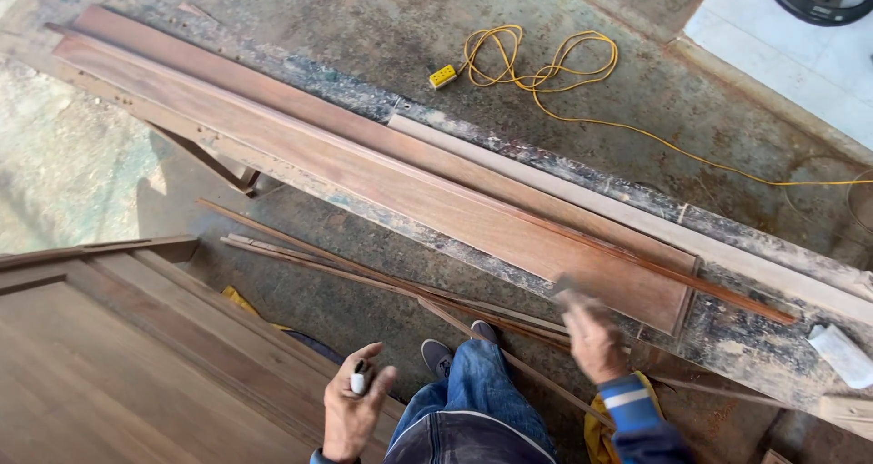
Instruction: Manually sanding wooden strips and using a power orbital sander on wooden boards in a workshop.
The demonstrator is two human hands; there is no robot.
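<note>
Right hand (pixel 591 335): blurred, positioned at the near edge of the long reddish wooden board (pixel 364 177), close to its right end. Fingers curled downward toward the board edge; whether clenched on something or merely pressed against the wood, impossible to tell through the blur. Blue striped sleeve (pixel 629 405) visible at the wrist.

Left hand (pixel 355 400): raised beside the left knee, away from the board. Small white-tipped marker (pixel 358 379) pinched between the fingers, thumb spread outward, index finger extended upward.

Board: laid flat and diagonal on a worn, paint-stained workbench (pixel 727 341), running from upper left to lower right. Second reddish board (pixel 273 95) lying directly behind it, touching along the length. Pale narrow strip (pixel 637 216) further back on the bench, parallel to both.

Below the bench edge: bundle of thin wooden slats (pixel 364 273) on the floor, angled, crossing in front of the grey shoes (pixel 438 355) and blue jeans (pixel 473 391).

Lower left: large brown panelled wooden surface (pixel 109 364), near the left hand.

Far side of the bench: coiled yellow extension cord (pixel 536 64) with yellow socket block (pixel 443 75) on the concrete floor. White rag (pixel 841 355) at the right end of the bench.
</note>
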